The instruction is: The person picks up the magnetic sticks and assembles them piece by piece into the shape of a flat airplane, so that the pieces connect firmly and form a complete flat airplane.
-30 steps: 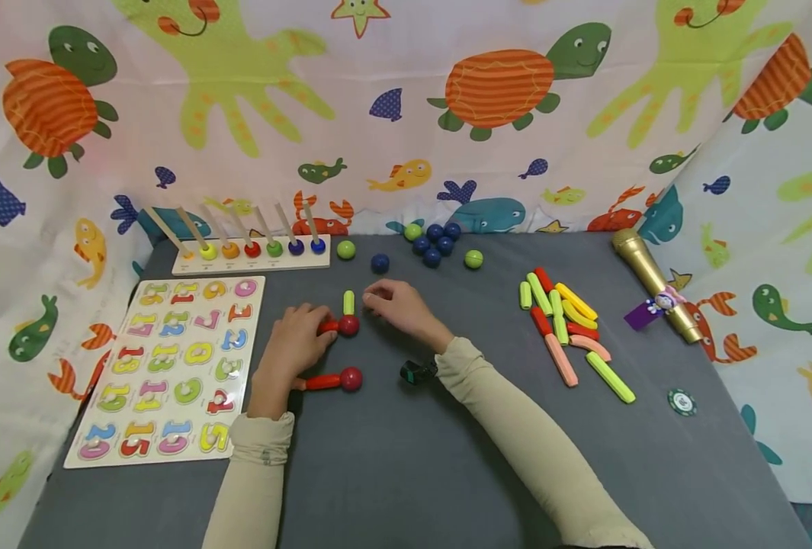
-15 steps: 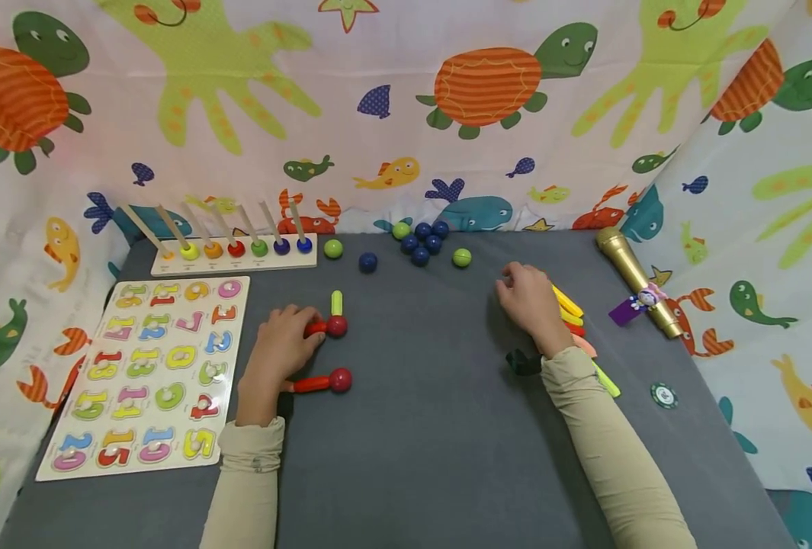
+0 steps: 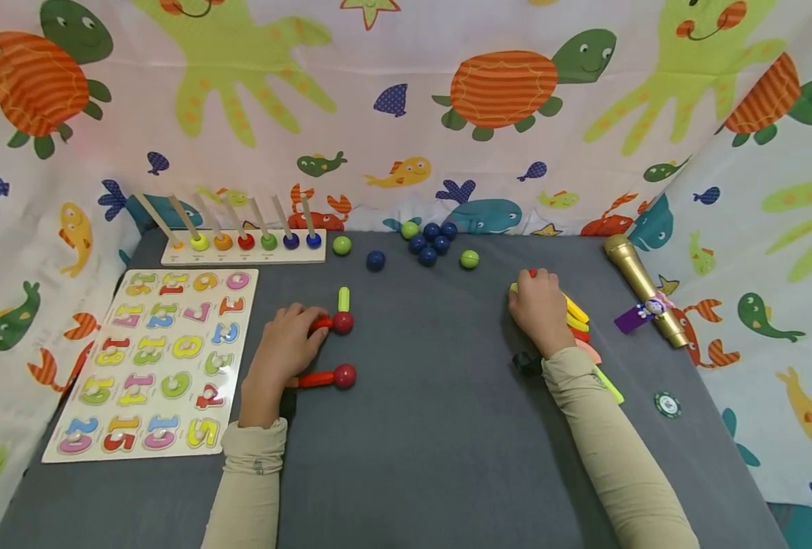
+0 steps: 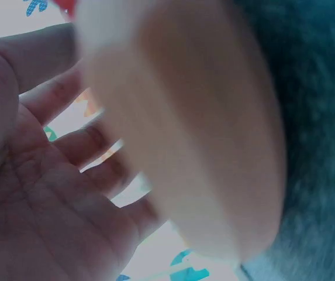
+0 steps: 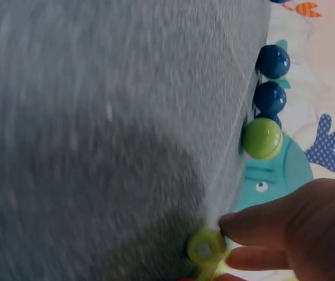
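My left hand grips a red stick that joins a red ball; a short light-green stick stands up from that ball. Below the hand lies another red stick with a red ball at its end. In the left wrist view a blurred peach stick fills the middle, close to the camera. My right hand is at the stick pile, its fingertips pinching a short light-green stick with a hole in its end. The hand covers part of the pile.
Yellow sticks and a light-green stick show beside the right hand. Balls, a peg board and a number puzzle lie behind and left. A gold microphone and a chip lie right.
My right hand has moved from beside the upper red ball to the stick pile on the right and closed on a short green stick. The left hand keeps its place at the upper red stick.
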A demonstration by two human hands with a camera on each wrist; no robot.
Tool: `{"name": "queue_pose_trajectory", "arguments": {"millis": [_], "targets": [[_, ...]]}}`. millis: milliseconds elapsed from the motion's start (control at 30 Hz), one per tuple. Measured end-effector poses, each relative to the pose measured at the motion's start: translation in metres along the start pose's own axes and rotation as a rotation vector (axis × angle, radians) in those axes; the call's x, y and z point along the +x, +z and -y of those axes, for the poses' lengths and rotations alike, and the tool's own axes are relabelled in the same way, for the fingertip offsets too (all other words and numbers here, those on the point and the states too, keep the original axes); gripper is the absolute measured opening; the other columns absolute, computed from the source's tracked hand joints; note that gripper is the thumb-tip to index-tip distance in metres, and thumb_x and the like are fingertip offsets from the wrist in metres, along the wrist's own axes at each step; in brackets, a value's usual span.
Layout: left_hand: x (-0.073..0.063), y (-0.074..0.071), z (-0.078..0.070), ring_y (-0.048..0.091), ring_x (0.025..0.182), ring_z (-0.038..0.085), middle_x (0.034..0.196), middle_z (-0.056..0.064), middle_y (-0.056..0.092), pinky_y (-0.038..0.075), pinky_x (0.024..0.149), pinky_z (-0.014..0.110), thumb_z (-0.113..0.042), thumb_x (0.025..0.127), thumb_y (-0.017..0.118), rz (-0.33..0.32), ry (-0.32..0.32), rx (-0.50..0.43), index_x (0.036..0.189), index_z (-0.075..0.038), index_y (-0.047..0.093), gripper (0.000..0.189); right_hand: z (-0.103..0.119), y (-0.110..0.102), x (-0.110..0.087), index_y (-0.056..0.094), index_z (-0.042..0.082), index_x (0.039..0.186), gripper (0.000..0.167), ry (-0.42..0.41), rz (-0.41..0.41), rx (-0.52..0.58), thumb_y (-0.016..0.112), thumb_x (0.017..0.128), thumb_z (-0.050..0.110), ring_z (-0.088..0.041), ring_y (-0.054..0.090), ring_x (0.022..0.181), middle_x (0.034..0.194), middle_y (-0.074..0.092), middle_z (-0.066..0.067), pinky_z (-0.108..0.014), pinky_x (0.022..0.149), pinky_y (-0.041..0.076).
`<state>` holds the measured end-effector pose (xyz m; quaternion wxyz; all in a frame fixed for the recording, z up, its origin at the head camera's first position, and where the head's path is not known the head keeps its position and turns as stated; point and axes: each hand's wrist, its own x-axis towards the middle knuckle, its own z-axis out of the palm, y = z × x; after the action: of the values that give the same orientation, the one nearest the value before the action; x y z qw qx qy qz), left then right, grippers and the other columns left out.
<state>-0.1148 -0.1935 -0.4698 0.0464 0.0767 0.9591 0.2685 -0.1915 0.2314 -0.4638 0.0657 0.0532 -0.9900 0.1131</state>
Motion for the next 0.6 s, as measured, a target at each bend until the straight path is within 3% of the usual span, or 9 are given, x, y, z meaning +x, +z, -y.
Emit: {"name": "queue_pose_trajectory", "arguments": {"millis": [100,233,400,467,600], "targets": [[-0.006,-0.005,-0.004,0.052,0.125,0.047,0.134,0.025,0.062,0.039,0.108,0.067,-0.019,0.108,0.064,-0.003,0.003,-0.012,0.139,-0.002,0.067,0.035,0.003,0.006,-0.002,0.059,-0.013,0.102,0.018,-0.006,0.042,0.011,0.064,0.099,0.005,-0.053,0.061,0.087,0.092,0.059,-0.032,-0.065,0.075,0.055],[-0.022,-0.017,-0.011,0.058,0.121,0.042,0.132,0.022,0.065,0.044,0.107,0.064,-0.017,0.106,0.068,-0.007,0.039,-0.061,0.138,-0.002,0.067,0.036,0.014,0.013,-0.007,0.060,-0.013,0.113,0.021,-0.050,0.097,0.134,0.064,0.100,0.003,-0.047,0.064,0.087,0.097,0.063,-0.031,-0.059,0.079,0.055],[-0.047,-0.020,-0.018,0.062,0.103,0.029,0.117,0.014,0.069,0.053,0.096,0.052,-0.013,0.101,0.076,0.118,0.105,-0.088,0.132,-0.001,0.070,0.034,0.050,0.016,-0.023,0.067,-0.011,0.123,0.030,-0.150,0.171,0.337,0.070,0.099,0.007,-0.036,0.065,0.083,0.096,0.069,-0.022,-0.051,0.077,0.054],[-0.054,-0.016,-0.019,0.062,0.101,0.027,0.115,0.012,0.070,0.054,0.093,0.050,-0.012,0.099,0.078,0.150,0.127,-0.051,0.130,-0.001,0.071,0.033,0.068,0.016,-0.033,0.070,-0.007,0.121,0.027,-0.187,0.233,0.431,0.072,0.099,0.009,-0.027,0.064,0.077,0.091,0.070,-0.015,-0.044,0.071,0.053],[-0.061,-0.005,-0.019,0.061,0.100,0.030,0.113,0.013,0.070,0.052,0.091,0.051,-0.009,0.095,0.081,0.118,0.162,0.042,0.123,-0.002,0.074,0.029,0.105,0.018,-0.056,0.072,-0.002,0.117,0.021,-0.227,0.489,0.720,0.073,0.100,0.011,-0.018,0.064,0.067,0.088,0.071,-0.006,-0.034,0.062,0.053]]}}
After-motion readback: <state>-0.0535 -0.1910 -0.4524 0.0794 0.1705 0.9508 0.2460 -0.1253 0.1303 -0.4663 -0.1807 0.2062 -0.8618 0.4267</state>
